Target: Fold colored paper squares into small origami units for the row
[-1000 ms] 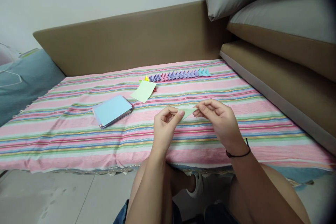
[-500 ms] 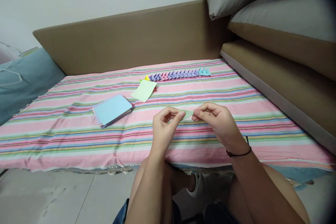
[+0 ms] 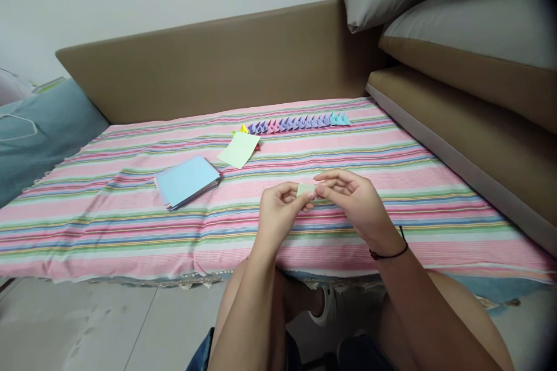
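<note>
White shoe (image 3: 329, 308): one in view, on the tiled floor (image 3: 108, 324) between the seated person's two legs.
Bracelet (image 3: 391, 254): one, a thin dark cord circling the right wrist.
Striped cloth (image 3: 143, 243): one, its pink, white, green and blue bands running beneath the working hands.
Left hand (image 3: 278, 206): fingers curled and thumb pressed down, pinching a small green paper (image 3: 303, 189).
Right hand (image 3: 354, 200): partly open, thumb tip at the right end of the same paper, forefinger lifted apart from the thumb; whether the other fingers grip it, one cannot tell.
Small green paper: one, held above the cloth between the two hands, partly hidden by fingers.
Paper stack (image 3: 187, 181): one, lying left of the hands, a light-blue sheet on top; the sheets are too tight to count.
Pale green sheet (image 3: 239, 149): one, lying between the stack and the far row, a red bit showing at its right edge.
Row of folded pieces (image 3: 300, 123): one, stretching left to right in yellow, purple, pink, purple and light blue, its pieces too closely set to count surely.
Brown backrest (image 3: 217, 64): one, standing behind the row at the far side.
</note>
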`<state>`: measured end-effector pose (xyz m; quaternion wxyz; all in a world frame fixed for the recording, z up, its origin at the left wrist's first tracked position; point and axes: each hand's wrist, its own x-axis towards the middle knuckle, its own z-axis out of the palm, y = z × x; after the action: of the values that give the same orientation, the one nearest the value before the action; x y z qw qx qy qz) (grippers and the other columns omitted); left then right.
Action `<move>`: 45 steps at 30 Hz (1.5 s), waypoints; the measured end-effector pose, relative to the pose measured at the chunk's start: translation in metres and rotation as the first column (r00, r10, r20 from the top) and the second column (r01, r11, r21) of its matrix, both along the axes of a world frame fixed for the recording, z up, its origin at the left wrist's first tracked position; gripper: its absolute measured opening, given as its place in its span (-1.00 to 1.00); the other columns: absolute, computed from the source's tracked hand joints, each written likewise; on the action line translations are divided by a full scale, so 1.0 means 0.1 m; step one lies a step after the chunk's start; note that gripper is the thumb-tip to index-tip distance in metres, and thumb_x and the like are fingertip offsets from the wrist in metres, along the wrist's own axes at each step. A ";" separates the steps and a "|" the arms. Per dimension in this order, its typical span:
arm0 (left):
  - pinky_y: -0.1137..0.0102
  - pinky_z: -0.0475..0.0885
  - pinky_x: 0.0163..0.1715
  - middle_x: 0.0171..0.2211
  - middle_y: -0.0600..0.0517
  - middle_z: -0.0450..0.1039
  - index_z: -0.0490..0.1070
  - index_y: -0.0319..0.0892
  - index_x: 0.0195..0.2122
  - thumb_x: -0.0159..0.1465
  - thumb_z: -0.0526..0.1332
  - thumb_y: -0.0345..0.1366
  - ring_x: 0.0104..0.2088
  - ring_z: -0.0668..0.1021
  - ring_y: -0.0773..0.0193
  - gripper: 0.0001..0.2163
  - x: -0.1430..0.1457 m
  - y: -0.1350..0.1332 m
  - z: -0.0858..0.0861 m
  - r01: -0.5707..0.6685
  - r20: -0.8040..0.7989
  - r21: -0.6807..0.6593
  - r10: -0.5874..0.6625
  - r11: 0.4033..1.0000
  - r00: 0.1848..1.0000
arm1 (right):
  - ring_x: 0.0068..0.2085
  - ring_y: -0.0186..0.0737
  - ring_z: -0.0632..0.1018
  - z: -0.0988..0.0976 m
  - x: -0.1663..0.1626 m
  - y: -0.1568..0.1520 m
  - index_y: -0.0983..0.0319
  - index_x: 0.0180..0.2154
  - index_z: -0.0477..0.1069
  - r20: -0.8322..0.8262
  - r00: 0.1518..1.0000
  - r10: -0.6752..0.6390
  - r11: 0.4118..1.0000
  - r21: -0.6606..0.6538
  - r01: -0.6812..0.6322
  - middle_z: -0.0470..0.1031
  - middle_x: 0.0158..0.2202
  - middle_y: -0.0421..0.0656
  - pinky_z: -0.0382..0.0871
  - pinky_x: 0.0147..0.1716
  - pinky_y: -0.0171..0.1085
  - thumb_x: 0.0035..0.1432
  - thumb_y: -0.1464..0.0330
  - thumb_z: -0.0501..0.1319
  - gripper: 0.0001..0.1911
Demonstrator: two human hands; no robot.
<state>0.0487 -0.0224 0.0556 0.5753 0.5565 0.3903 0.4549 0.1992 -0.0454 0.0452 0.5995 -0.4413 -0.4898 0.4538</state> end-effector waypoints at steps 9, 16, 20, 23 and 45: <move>0.32 0.56 -0.31 -0.45 0.04 0.54 0.42 -0.18 -0.10 0.00 0.41 -0.23 -0.42 0.63 0.20 -0.57 0.02 0.01 -0.05 0.035 0.155 -0.065 -0.025 0.997 0.988 | -0.33 -0.20 0.59 -0.01 0.06 0.01 0.24 -0.17 0.52 -0.012 0.997 -0.074 0.997 -0.027 0.074 0.58 -0.39 -0.15 0.54 -0.26 -0.17 -0.08 0.25 0.40 -0.61; 0.33 0.56 -0.29 -0.13 -0.05 0.51 0.49 -0.16 -0.10 0.08 0.36 -0.22 -0.39 0.63 0.25 -0.65 0.06 -0.01 -0.04 -0.014 0.146 -0.014 0.016 1.000 0.989 | -0.18 -0.14 0.59 -0.05 0.00 0.03 0.21 -0.21 0.51 -0.071 0.997 0.013 0.998 0.059 -0.008 0.59 -0.25 -0.12 0.52 -0.15 -0.15 -0.06 0.28 0.40 -0.68; 0.33 0.53 -0.22 -0.24 -0.06 0.58 0.48 -0.19 -0.06 0.07 0.36 -0.26 -0.28 0.62 0.19 -0.62 0.06 -0.01 -0.05 -0.001 0.030 0.072 -0.001 0.997 1.000 | -0.16 -0.14 0.59 -0.04 -0.01 0.03 0.19 -0.20 0.53 -0.020 0.997 -0.069 0.995 0.076 0.070 0.59 -0.20 -0.13 0.53 -0.16 -0.17 0.00 0.29 0.36 -0.73; 0.35 0.51 -0.17 -0.18 -0.07 0.57 0.51 -0.17 -0.08 0.12 0.32 -0.28 -0.17 0.60 0.17 -0.69 0.05 0.00 -0.08 0.005 -0.047 0.186 0.004 0.983 0.999 | -0.11 -0.11 0.58 -0.02 0.00 0.02 0.18 -0.19 0.55 0.049 0.993 -0.107 0.991 0.089 0.103 0.59 -0.18 -0.13 0.52 -0.13 -0.14 0.04 0.26 0.33 -0.75; 0.43 0.50 -0.30 -0.25 -0.04 0.58 0.49 -0.21 -0.08 0.16 0.22 -0.35 -0.27 0.60 0.24 -0.71 0.14 -0.05 -0.09 -0.145 -0.077 0.216 0.165 0.965 0.983 | -0.32 -0.24 0.55 0.03 -0.18 -0.08 0.16 -0.22 0.48 0.506 0.730 -0.460 0.854 0.476 0.209 0.54 -0.28 -0.15 0.53 -0.28 -0.25 0.16 0.49 0.14 -0.80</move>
<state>0.0629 -0.0273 0.0464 0.4569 0.6026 0.4092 0.5105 0.1815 -0.0534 0.0484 0.5597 -0.5172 -0.6442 0.0648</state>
